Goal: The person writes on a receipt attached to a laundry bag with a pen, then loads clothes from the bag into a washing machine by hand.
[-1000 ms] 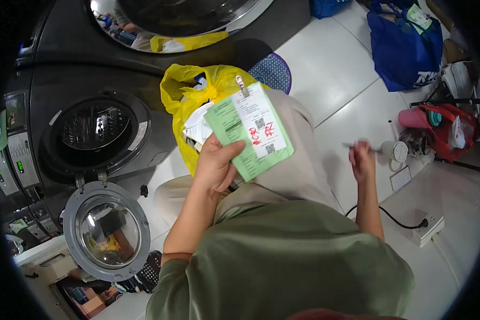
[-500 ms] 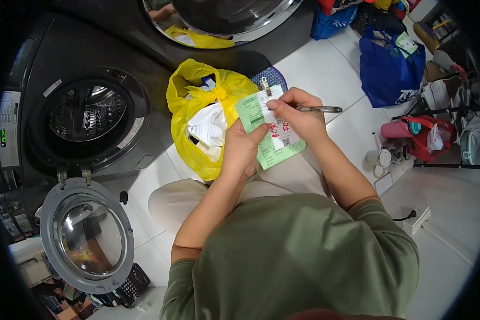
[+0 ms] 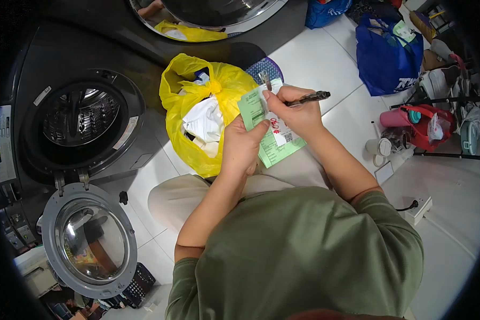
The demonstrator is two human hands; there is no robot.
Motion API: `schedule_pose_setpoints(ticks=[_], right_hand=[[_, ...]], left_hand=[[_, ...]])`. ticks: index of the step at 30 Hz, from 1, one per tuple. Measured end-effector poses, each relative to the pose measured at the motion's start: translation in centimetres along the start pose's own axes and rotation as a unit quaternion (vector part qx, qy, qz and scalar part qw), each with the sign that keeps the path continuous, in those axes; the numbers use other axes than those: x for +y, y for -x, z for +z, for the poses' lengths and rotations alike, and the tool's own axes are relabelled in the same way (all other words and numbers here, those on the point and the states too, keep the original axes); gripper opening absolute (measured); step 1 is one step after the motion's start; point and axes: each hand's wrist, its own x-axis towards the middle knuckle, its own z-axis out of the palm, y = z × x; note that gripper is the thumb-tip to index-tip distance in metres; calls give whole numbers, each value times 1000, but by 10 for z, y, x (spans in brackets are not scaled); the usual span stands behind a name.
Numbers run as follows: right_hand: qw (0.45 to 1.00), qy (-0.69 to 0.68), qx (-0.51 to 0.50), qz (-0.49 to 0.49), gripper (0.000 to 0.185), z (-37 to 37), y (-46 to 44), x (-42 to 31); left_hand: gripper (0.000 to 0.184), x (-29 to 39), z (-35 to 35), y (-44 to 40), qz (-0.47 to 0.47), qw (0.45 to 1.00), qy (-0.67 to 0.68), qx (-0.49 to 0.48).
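My left hand [image 3: 244, 145] is closed on a green printed slip [image 3: 274, 156], its thumb pressing on the front. Over the green slip lies a white slip [image 3: 289, 136] with red handwriting and a QR code, partly hidden by my fingers. A metal clip [image 3: 266, 81] sits at the top edge of the papers. My right hand [image 3: 303, 118] grips a dark pen [image 3: 312, 98], while its thumb and fingertips rest at the white slip's upper part. Just left of the papers stands a tied yellow plastic bag [image 3: 184, 152], with white cloth [image 3: 204, 120] showing through its opening.
A front-loading washer [image 3: 24, 114] on the left has its round door [image 3: 53, 250] swung open. Another machine [image 3: 250, 45] stands ahead. To the right are a blue bag [image 3: 378, 69], a red bag [image 3: 444, 126], a pink bottle [image 3: 393, 119] and shoes [image 3: 434, 82].
The pen's rear end has tilted upward in my right hand. My right hand now covers more of the red writing. The whole view has shifted slightly.
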Motion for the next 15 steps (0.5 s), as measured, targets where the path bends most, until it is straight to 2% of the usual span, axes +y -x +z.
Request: schedule_pose_setpoints(ticks=[3,6,12,15], right_hand=[[999,-9,-4,-46,40,-1,-2,-2],[998,-35,20,49,40,1,0,-5],[999,-23,8,-31,40,1,-2,2],[999,-12,5,-29,41,1,-1,2]], left_hand=[[23,-1,-1,-1,-4,1000,1,-5],[26,-1,-5,-2,-4,1000,-4,-12],[26,-1,-5,-1,-6,1000,-9,-8],[27,-1,-4,-2,-5,1000,-8,-7]])
